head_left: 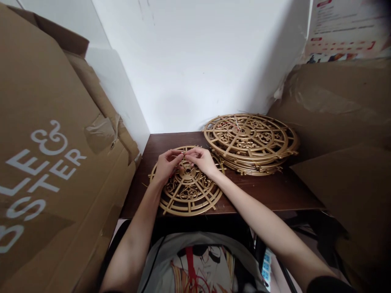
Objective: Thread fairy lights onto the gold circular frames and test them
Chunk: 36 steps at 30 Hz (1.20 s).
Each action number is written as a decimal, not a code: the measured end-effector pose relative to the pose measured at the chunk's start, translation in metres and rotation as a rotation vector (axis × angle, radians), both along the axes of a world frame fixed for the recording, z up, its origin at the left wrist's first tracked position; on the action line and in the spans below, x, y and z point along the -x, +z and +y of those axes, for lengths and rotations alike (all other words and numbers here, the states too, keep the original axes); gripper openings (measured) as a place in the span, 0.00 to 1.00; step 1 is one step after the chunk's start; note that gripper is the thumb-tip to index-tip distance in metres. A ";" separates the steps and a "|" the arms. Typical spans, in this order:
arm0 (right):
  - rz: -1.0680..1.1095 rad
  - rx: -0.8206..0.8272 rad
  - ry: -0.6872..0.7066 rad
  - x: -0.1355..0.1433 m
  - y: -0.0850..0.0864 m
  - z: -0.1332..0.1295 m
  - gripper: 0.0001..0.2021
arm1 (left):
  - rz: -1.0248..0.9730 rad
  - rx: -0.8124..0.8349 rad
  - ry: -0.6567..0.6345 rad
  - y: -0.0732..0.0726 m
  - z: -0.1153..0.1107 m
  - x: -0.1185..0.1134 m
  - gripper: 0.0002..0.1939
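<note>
A round gold openwork frame [188, 207], with spokes, rings and scrollwork, lies flat on the dark brown table [256, 195] in front of me. Over its upper part, both hands meet with fingertips close together. My left hand [168, 162] is closed in a pinch, and my right hand [200, 159] pinches just beside it. Whatever sits between the fingertips is too small to name; thin wire-like strands show around it. The frame's upper middle is partly hidden by my hands.
A stack of similar gold frames [250, 138] stands at the back right, with thin loose wires on top. Large cardboard boxes rise at the left [61, 162] and the right [342, 114]. A white wall [195, 61] closes off the back. Below right is a power strip [266, 266].
</note>
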State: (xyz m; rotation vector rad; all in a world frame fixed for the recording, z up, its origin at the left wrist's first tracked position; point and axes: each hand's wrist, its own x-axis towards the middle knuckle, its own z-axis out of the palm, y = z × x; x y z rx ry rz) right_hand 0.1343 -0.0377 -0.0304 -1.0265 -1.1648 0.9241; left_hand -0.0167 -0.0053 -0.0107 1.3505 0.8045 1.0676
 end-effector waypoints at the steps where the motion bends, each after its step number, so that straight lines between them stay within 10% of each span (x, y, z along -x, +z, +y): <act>1: -0.030 -0.011 -0.019 0.000 0.000 0.000 0.12 | 0.052 -0.044 0.004 0.000 -0.001 0.000 0.17; 36: -0.615 -0.300 -0.211 -0.004 0.009 -0.013 0.06 | 0.319 -0.455 -0.024 0.003 0.001 0.006 0.12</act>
